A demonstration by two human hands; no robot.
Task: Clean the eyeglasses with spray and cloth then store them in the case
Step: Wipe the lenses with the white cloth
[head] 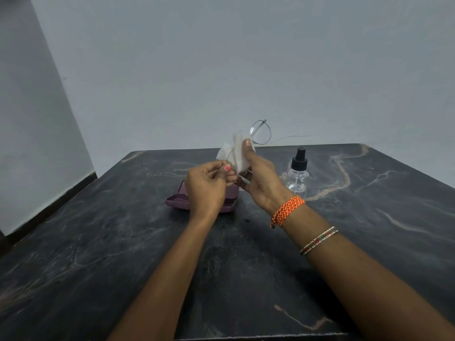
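Nearest the person, both hands are raised over the dark worktop (pixel 123 254): the left hand (pixel 205 185) pinches the lower end of the glasses (pixel 261 132), while the right hand (pixel 261 178) grips the cloth (pixel 237 153) folded over one lens. The frame's long axis runs up and away to the right, the free lens beyond the right thumb. Directly beneath the hands, the open case (pixel 177 200) lies nearer the left; the spray bottle (pixel 298 173) stands right of it
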